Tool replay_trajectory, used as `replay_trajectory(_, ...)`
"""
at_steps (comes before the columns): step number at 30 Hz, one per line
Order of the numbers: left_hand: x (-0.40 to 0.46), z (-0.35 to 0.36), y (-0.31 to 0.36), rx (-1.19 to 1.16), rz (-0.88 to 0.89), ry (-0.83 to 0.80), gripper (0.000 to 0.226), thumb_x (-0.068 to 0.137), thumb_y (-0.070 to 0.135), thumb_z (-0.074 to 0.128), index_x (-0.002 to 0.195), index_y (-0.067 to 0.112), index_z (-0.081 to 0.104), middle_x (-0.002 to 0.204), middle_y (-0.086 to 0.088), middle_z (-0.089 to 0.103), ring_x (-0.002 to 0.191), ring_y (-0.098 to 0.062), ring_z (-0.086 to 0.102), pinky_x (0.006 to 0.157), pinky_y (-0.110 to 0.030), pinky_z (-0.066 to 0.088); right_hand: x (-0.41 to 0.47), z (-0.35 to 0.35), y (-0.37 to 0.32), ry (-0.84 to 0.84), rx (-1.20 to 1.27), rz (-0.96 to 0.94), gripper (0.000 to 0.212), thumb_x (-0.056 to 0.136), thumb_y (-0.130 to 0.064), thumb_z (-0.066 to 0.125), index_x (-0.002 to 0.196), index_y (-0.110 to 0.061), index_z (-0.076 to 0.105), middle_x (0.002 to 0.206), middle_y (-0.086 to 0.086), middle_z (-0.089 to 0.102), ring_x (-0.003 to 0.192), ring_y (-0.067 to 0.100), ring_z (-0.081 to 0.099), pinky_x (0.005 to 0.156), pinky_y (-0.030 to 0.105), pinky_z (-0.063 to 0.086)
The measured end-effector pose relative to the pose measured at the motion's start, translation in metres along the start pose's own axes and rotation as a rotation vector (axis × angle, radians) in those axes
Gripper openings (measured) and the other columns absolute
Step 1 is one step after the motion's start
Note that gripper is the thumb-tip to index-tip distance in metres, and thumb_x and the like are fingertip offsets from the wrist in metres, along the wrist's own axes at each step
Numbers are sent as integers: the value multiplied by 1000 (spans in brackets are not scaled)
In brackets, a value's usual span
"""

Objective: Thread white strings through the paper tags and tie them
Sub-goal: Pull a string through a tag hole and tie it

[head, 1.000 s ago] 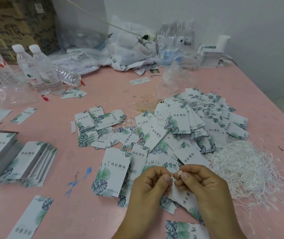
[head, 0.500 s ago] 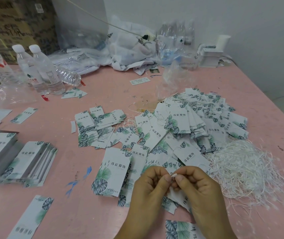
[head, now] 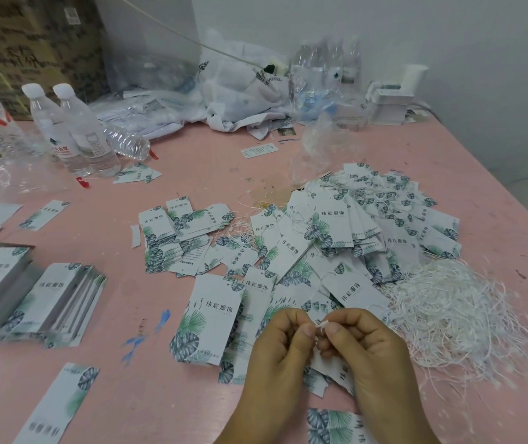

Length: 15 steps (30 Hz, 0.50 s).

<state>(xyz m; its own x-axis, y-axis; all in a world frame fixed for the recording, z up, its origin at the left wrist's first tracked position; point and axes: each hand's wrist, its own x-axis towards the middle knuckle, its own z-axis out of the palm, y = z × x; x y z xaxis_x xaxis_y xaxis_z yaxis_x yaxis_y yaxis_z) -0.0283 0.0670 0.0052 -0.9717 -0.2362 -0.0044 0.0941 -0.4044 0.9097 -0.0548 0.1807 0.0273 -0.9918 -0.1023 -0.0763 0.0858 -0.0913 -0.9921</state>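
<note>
Nearest to me, the left hand and the right hand are meeting knuckle to knuckle just above the pink surface, fingers curled, both pinching a short bit of white string between thumb and fingertip. The string end is poking up and slightly left from between the thumbs; how the rest of it runs I cannot tell. Under the hands a paper tag is lying partly hidden, so its direction is unclear.

Just left of the hands a large leaf-printed tag is lying flat, its long axis running near to far and leaning a little right. To the right a loose heap of white strings is sprawling across the surface. Beyond the hands a broad pile of tags is fanning out, many overlapping. At the left edge neat stacks of tags are sitting.

Farther back, two capped water bottles are standing upright, with crumpled plastic bags and a cardboard box lying against the white wall.
</note>
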Motion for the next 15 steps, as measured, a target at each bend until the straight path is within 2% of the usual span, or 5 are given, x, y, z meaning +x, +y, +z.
replay_trajectory(6, 0, -4, -3, 75, 22, -29, 9, 90, 17, 57, 82, 16, 61, 71, -11, 61, 65, -17, 48, 59, -19, 42, 1, 0, 2, -20, 4, 14, 24, 82, 3, 68, 79, -19, 74, 63, 13, 69, 57, 14, 64, 56, 17, 52)
replay_trajectory(10, 0, -5, 0, 129, 40, -59, 16, 89, 16, 57, 77, 24, 64, 67, -2, 61, 61, -10, 49, 58, -17, 41, 4, -3, 6, -40, 64, 68, 19, 82, 0, 68, 81, -17, 75, 62, 12, 67, 58, 16, 61, 56, 21, 51)
replay_trajectory(13, 0, -5, 2, 180, 62, -62, 15, 88, 15, 60, 78, 24, 67, 66, -1, 64, 61, -9, 55, 59, -17, 44, 5, -4, 9, -59, 86, 88, 13, 80, -3, 70, 82, -15, 75, 64, 13, 66, 59, 17, 59, 57, 23, 51)
replay_trajectory(15, 1, -7, 2, 206, 75, -50, 10, 87, 17, 62, 82, 22, 70, 70, -5, 67, 68, -14, 60, 64, -22, 48, 6, -5, 11, -65, 78, 84, 10, 79, -5, 71, 82, -14, 75, 64, 13, 66, 59, 17, 58, 58, 25, 51)
